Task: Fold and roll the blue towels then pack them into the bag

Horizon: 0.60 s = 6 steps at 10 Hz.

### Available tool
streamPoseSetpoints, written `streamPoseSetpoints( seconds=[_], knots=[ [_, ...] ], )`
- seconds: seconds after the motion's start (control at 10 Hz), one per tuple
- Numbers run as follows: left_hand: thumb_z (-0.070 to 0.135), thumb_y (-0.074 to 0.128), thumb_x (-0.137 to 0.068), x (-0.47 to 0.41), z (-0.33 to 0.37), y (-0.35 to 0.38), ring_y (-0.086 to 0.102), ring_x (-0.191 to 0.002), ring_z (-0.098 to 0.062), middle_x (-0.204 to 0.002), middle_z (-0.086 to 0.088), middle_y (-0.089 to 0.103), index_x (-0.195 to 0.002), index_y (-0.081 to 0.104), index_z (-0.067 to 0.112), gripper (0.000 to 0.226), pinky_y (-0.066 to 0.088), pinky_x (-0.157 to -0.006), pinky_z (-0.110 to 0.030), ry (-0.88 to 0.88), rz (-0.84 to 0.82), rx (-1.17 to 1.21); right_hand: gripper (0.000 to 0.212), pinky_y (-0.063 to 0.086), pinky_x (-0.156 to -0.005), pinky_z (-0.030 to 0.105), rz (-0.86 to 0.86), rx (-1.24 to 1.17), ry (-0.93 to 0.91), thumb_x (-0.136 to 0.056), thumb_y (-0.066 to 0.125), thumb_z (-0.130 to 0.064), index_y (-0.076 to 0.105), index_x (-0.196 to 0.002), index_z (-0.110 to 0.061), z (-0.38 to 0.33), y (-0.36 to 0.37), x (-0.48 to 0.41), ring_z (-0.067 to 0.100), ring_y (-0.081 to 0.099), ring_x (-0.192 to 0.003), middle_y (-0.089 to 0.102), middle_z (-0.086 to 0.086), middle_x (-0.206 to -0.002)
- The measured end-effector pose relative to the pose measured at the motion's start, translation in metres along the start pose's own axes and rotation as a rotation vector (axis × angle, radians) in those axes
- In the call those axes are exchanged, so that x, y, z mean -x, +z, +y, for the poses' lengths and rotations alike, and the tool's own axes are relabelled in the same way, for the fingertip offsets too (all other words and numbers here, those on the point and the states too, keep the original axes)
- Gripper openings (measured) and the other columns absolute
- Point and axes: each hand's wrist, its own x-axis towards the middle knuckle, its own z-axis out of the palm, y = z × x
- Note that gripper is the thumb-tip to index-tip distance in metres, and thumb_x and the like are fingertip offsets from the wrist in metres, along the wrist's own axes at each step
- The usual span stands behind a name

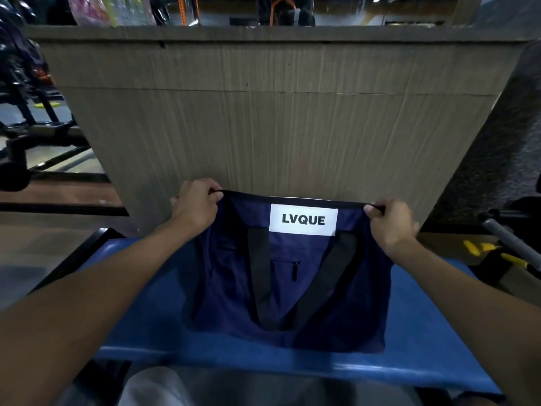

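Left hand (196,206) and right hand (392,224) each curl their fingers round a far corner of the bag (222,288), pinching its dark top rim and drawing it taut between them. This is probably to lift the mouth open so something can go in. The navy bag hangs from that rim toward the person, its lower part resting on the blue surface (140,317), with the white label (303,219) just under the rim and the black straps (259,273) lying slack down its face beside a small zip pocket (285,268). No rolled towel shows. The blue surface may itself be a spread towel or only a tabletop; the dim view does not settle it. A cardboard sheet (278,127) stands just behind the bag.
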Motion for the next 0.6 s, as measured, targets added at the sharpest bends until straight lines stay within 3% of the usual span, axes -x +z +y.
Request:
streamPoseSetpoints(
  seconds=[0.2, 0.4, 0.6],
  knots=[
    [0.02, 0.055, -0.099, -0.012, -0.009, -0.016, 0.057, -0.104, -0.023, -0.097, 0.004, 0.062, -0.089, 0.06, 0.031, 0.016, 0.038, -0.102, -0.06, 0.005, 0.045, 0.037, 0.014, 0.017, -0.106, 0.037, 0.032, -0.105, -0.021, -0.097, 0.054, -0.018, 0.062, -0.105, -0.009, -0.015, 0.017, -0.005, 0.016, 0.046, -0.091, 0.057, -0.002, -0.088],
    [0.02, 0.057, -0.096, 0.002, -0.046, -0.003, 0.06, -0.1, -0.018, -0.093, 0.014, 0.063, -0.076, 0.055, 0.045, 0.032, 0.042, -0.102, -0.054, -0.033, -0.157, 0.016, 0.016, 0.018, -0.106, 0.042, -0.201, 0.106, 0.006, -0.097, 0.056, -0.029, 0.066, -0.095, -0.017, -0.009, 0.027, 0.011, 0.026, 0.053, -0.103, 0.062, 0.004, -0.091],
    [0.04, 0.07, -0.082, 0.018, -0.044, 0.008, 0.061, -0.093, -0.008, -0.089, 0.018, 0.064, -0.086, 0.061, 0.042, 0.009, 0.048, -0.097, -0.046, 0.045, -0.184, 0.056, 0.016, 0.024, -0.106, 0.045, -0.192, 0.055, 0.027, -0.091, 0.062, -0.033, 0.063, -0.081, -0.021, -0.005, 0.022, 0.013, 0.023, 0.055, -0.095, 0.062, -0.002, -0.082]
  ],
)
